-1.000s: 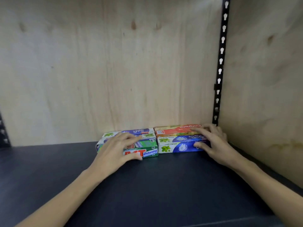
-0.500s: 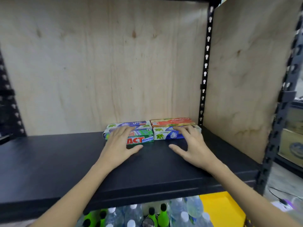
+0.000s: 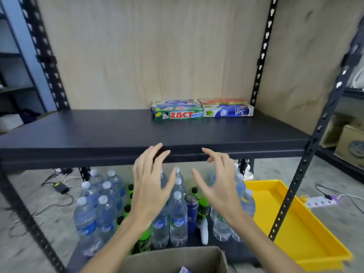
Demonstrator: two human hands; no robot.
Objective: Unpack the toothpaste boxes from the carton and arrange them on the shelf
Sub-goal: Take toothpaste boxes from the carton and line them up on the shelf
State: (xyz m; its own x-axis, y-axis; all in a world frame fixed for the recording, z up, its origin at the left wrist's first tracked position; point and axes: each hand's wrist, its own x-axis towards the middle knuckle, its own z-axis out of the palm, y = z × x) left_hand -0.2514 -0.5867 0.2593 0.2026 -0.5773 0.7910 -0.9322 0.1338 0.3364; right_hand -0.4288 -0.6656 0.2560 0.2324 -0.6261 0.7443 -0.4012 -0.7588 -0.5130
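Toothpaste boxes lie in two short rows at the back right of the dark shelf [image 3: 98,133]. In front are a green ZACT box [image 3: 178,115] and, to its right, a white and blue Safi box [image 3: 228,111]. Behind them lie another blue and white box [image 3: 175,103] and a red box [image 3: 221,100]. My left hand [image 3: 151,180] and my right hand [image 3: 218,182] hover empty in front of the shelf's front edge, fingers spread and loosely bent. The cardboard carton [image 3: 177,257] stands open at the bottom, with a blue box corner [image 3: 185,270] showing inside.
Several water bottles [image 3: 94,213] and green-capped bottles stand on the lower shelf. A yellow tray [image 3: 291,219] lies at the lower right. Black perforated posts [image 3: 307,154] frame the shelf. Plywood panels close the back and right side. Cables and a power strip [image 3: 321,201] lie on the floor.
Both hands have let go of the boxes and drawn back off the shelf toward me. The camera has pulled back and tilted down, bringing the lower shelf and carton into view.
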